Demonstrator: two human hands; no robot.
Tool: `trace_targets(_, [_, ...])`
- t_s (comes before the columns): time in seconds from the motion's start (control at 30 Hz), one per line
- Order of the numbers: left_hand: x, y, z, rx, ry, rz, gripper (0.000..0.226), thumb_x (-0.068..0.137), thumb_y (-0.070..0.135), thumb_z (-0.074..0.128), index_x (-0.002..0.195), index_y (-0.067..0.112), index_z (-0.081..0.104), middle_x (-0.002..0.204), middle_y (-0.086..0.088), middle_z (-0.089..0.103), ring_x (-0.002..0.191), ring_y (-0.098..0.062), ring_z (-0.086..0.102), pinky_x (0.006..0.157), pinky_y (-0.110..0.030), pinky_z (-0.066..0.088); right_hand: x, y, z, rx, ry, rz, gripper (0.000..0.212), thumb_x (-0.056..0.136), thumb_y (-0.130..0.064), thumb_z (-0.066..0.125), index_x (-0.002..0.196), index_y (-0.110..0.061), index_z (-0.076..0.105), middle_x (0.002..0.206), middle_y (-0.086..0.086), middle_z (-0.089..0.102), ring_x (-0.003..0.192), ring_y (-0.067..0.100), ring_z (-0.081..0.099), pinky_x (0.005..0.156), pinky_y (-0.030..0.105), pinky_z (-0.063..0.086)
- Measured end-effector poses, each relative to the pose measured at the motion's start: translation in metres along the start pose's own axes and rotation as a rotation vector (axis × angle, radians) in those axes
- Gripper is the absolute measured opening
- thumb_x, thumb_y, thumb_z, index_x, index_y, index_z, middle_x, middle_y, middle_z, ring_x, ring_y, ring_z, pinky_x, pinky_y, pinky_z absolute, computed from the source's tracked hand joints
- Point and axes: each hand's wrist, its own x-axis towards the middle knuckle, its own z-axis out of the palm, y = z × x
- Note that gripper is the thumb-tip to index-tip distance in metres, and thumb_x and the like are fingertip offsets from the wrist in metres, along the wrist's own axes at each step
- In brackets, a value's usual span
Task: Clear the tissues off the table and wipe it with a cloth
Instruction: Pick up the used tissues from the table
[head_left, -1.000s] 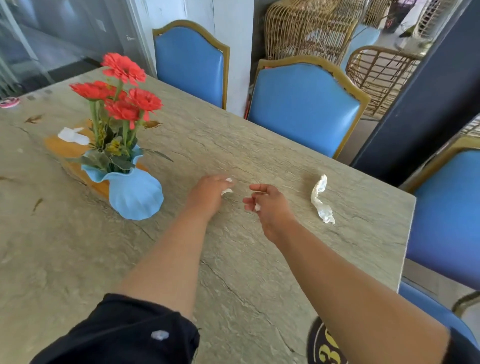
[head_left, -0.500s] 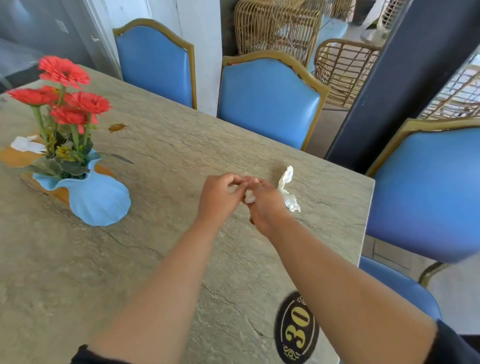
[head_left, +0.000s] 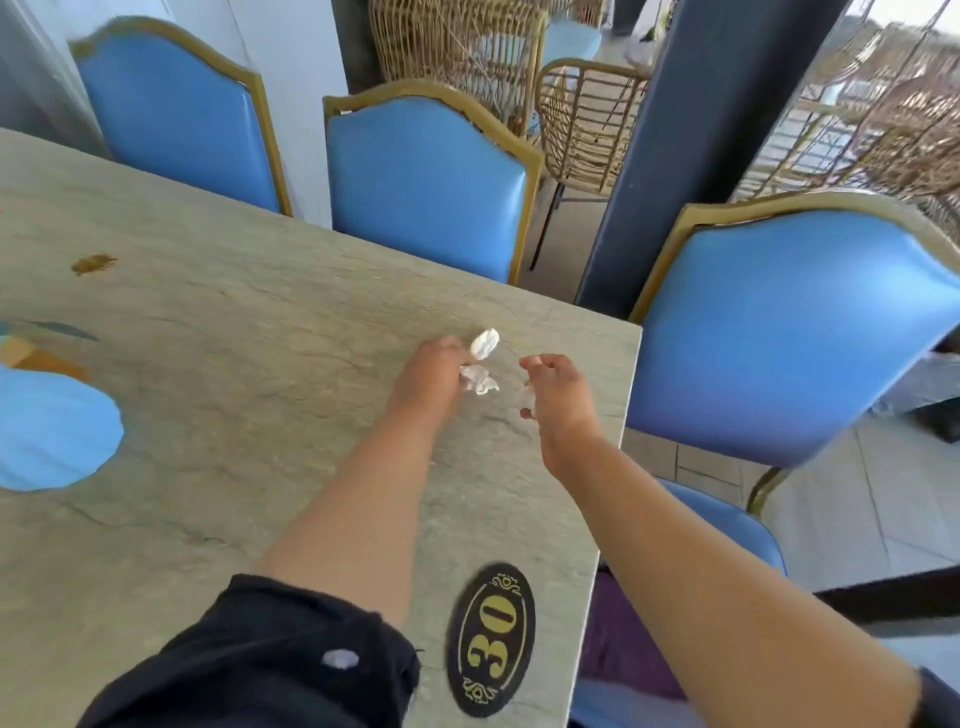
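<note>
— Gripping with the left hand (head_left: 431, 376): curled round the near, bunched end of the crumpled white tissue (head_left: 482, 364), right at the fingertips.

— And with the right hand (head_left: 558, 395)?

— Cannot tell. Curled loosely, with something pale and blurred under the fingers; perhaps a small scrap, perhaps nothing.

— Where exactly, the tissue?

— Near the far right corner of the table (head_left: 260, 395), between the two hands, touching the left one and a little apart from the right one. Lifted or resting on the stone, impossible to say.

— Long axis?

— Running away from the body, from the bunched end at the left fingertips to a loose white tip just beyond them. So, lying to the right of the left hand and to the left of the right hand, clearly nearer to the left.

— Then better to finish with the left?

— Probably yes. Only to close tighter and lift straight up, gathering the loose far tip so as not to drop it. No need to reach across with the right.

— And afterwards?

— Judging from here, early in the task: no cloth in view, and a brown mark (head_left: 93, 263) to wipe further left, on the far side of the blue vase (head_left: 52, 431).
</note>
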Motion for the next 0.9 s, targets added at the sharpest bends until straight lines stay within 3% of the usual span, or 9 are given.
trace_targets(0.1, [-0.01, 0.008, 0.0, -0.04, 0.085, -0.028, 0.014, 0.077, 0.005, 0.068, 0.09, 0.004, 0.073, 0.095, -0.014, 0.064, 0.089, -0.032, 0.06, 0.071, -0.035, 0.045, 0.0, 0.008, -0.013, -0.011, 0.003, -0.009, 0.023, 0.098, -0.018, 0.039, 0.109, -0.017, 0.06, 0.091, 0.004, 0.062, 0.085, 0.016, 0.055, 0.072, 0.028, 0.044])
trace_targets(0.2, [-0.029, 0.025, -0.007, -0.15, 0.097, -0.052, 0.012, 0.079, 0.009, 0.068, 0.09, 0.007, 0.073, 0.089, -0.006, 0.07, 0.078, -0.019, 0.058, 0.06, -0.023, 0.032, -0.006, 0.009, -0.024, 0.028, -0.032, -0.043, 0.038, 0.094, -0.003, 0.034, 0.112, -0.022, 0.062, 0.101, 0.001, 0.059, 0.091, 0.015, 0.056, 0.073, 0.025, 0.04])
trace_targets(0.33, [-0.066, 0.057, -0.011, -0.433, 0.116, -0.103, 0.02, 0.078, 0.014, 0.075, 0.089, 0.021, 0.06, 0.092, 0.004, 0.07, 0.082, -0.013, 0.062, 0.069, -0.022, 0.043, -0.023, 0.012, -0.042, 0.125, -0.117, -0.034, 0.045, 0.092, 0.0, 0.035, 0.117, -0.025, 0.062, 0.128, 0.001, 0.053, 0.106, 0.019, 0.059, 0.094, 0.036, 0.047])
trace_targets(0.43, [-0.1, 0.087, -0.005, -0.459, 0.173, -0.148, 0.037, 0.072, 0.026, 0.082, 0.09, 0.021, 0.05, 0.085, 0.006, 0.068, 0.074, -0.013, 0.062, 0.064, -0.023, 0.045, -0.049, 0.02, -0.057, 0.21, -0.197, 0.036, 0.023, 0.094, -0.029, 0.053, 0.11, -0.021, 0.068, 0.117, 0.005, 0.066, 0.103, 0.021, 0.063, 0.087, 0.035, 0.048])
trace_targets(0.53, [-0.136, 0.122, 0.004, -0.311, 0.237, -0.14, 0.035, 0.074, 0.025, 0.078, 0.082, 0.018, 0.045, 0.073, 0.007, 0.055, 0.061, -0.005, 0.049, 0.05, -0.012, 0.034, -0.082, 0.034, -0.074, 0.244, -0.232, 0.017, 0.043, 0.079, -0.05, 0.069, 0.106, -0.016, 0.064, 0.1, 0.002, 0.069, 0.098, 0.018, 0.063, 0.088, 0.033, 0.046])
trace_targets(0.63, [-0.175, 0.152, 0.018, -0.374, 0.279, -0.142, 0.026, 0.074, 0.02, 0.075, 0.081, 0.016, 0.05, 0.08, -0.001, 0.058, 0.064, -0.01, 0.052, 0.052, -0.015, 0.033, -0.116, 0.054, -0.098, 0.205, -0.189, -0.001, 0.027, 0.078, -0.03, 0.074, 0.097, -0.019, 0.059, 0.092, 0.002, 0.065, 0.087, 0.017, 0.06, 0.077, 0.027, 0.045])
trace_targets(0.73, [-0.214, 0.17, 0.037, -0.363, 0.264, -0.146, 0.03, 0.073, 0.022, 0.077, 0.092, 0.01, 0.058, 0.092, -0.007, 0.062, 0.077, -0.017, 0.056, 0.06, -0.019, 0.032, -0.145, 0.074, -0.129, 0.229, -0.128, -0.002, 0.014, 0.082, -0.011, 0.067, 0.088, -0.019, 0.057, 0.078, 0.003, 0.062, 0.074, 0.019, 0.055, 0.07, 0.032, 0.044])
trace_targets(0.8, [-0.243, 0.18, 0.048, -0.405, 0.234, -0.165, 0.03, 0.074, 0.022, 0.077, 0.097, 0.015, 0.061, 0.097, -0.003, 0.064, 0.085, -0.016, 0.059, 0.068, -0.023, 0.04, -0.161, 0.087, -0.15, 0.233, -0.106, -0.005, 0.014, 0.086, -0.006, 0.061, 0.087, -0.02, 0.058, 0.075, 0.003, 0.061, 0.068, 0.018, 0.054, 0.067, 0.032, 0.044])
trace_targets(0.9, [-0.287, 0.194, 0.065, -0.551, 0.183, -0.279, 0.027, 0.08, 0.006, 0.061, 0.1, 0.024, 0.061, 0.102, 0.005, 0.065, 0.087, -0.006, 0.06, 0.071, -0.018, 0.044, -0.179, 0.111, -0.177, 0.135, -0.072, 0.031, 0.019, 0.092, -0.006, 0.054, 0.091, -0.023, 0.06, 0.085, 0.006, 0.062, 0.067, 0.018, 0.055, 0.065, 0.032, 0.047])
